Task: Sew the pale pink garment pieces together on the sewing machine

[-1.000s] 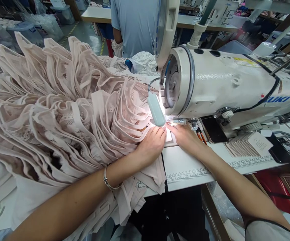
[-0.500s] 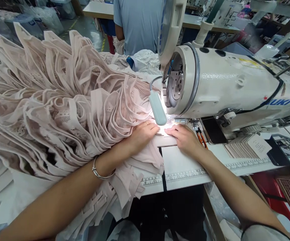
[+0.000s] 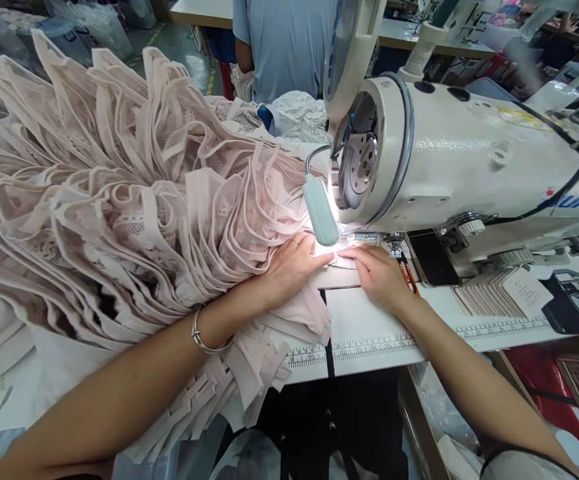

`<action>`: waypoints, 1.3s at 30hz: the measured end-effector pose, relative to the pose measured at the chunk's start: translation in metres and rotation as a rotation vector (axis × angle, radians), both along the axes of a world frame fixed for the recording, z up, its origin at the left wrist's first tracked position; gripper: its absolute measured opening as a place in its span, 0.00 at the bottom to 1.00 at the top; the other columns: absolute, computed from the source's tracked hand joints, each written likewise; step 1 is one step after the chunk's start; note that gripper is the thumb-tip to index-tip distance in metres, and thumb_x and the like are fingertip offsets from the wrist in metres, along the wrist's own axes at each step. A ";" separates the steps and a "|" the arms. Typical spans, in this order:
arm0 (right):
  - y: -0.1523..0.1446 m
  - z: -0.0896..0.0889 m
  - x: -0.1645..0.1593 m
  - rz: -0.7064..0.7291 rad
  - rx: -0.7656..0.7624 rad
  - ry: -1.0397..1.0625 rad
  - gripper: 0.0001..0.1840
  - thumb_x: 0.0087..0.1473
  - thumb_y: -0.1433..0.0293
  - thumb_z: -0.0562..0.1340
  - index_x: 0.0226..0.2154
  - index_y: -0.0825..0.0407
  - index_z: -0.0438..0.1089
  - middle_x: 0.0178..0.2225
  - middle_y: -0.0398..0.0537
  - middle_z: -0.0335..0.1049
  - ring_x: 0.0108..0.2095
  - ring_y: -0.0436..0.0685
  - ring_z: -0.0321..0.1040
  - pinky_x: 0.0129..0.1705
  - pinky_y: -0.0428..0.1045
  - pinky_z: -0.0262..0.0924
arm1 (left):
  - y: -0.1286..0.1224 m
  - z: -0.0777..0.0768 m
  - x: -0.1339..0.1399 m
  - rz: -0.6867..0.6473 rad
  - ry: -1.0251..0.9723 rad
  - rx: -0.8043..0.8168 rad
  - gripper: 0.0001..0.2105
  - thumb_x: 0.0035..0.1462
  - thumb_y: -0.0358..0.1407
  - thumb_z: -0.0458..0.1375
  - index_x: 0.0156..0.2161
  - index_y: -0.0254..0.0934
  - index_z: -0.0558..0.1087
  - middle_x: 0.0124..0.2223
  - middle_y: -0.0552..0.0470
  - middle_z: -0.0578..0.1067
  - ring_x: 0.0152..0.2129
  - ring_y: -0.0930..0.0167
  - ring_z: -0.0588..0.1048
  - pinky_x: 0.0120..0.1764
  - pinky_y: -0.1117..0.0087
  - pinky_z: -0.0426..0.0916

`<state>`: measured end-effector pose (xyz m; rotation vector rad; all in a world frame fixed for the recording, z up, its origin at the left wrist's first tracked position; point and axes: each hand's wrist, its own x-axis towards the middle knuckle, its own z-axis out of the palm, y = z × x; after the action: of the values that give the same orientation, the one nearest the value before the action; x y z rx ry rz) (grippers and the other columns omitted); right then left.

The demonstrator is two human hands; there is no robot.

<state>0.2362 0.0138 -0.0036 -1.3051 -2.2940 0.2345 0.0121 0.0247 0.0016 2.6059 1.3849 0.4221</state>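
Observation:
My left hand [image 3: 297, 263] grips the edge of a pale pink lace-trimmed garment [image 3: 314, 310] below the needle area of the sewing machine [image 3: 444, 160]. Its thumb reaches right, toward the lit spot. Close by on the right, my right hand [image 3: 377, 273] pinches the same cloth, its index finger extended toward the left thumb. The fingertips nearly meet under the small lamp [image 3: 321, 210], where glare and the lamp head hide the needle and part of the cloth. Orange-handled snips [image 3: 409, 277] lie just beyond my right hand.
A large heap of pink garments [image 3: 119, 200] fills the left side. On the right are a dark phone [image 3: 434, 257], a stack of cards [image 3: 504, 293] and a black case [image 3: 574, 300]. A ruler tape [image 3: 374, 348] runs along the table's front edge. A person [image 3: 287, 50] sits ahead.
My left thumb has stretched out to the right, and my right index finger has straightened toward it. The whole view has shifted slightly; the heap stays in place.

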 end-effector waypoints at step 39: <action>-0.002 0.001 0.004 0.255 0.076 -0.107 0.21 0.61 0.79 0.55 0.44 0.45 0.79 0.46 0.48 0.78 0.46 0.58 0.71 0.48 0.56 0.69 | -0.008 -0.012 -0.008 -0.216 -0.093 0.180 0.10 0.66 0.27 0.50 0.40 0.34 0.75 0.51 0.41 0.77 0.47 0.63 0.76 0.50 0.60 0.71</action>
<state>0.2399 0.0116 -0.0024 -1.0094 -2.5340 0.1637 0.0041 0.0171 -0.0106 2.7991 1.0676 0.6530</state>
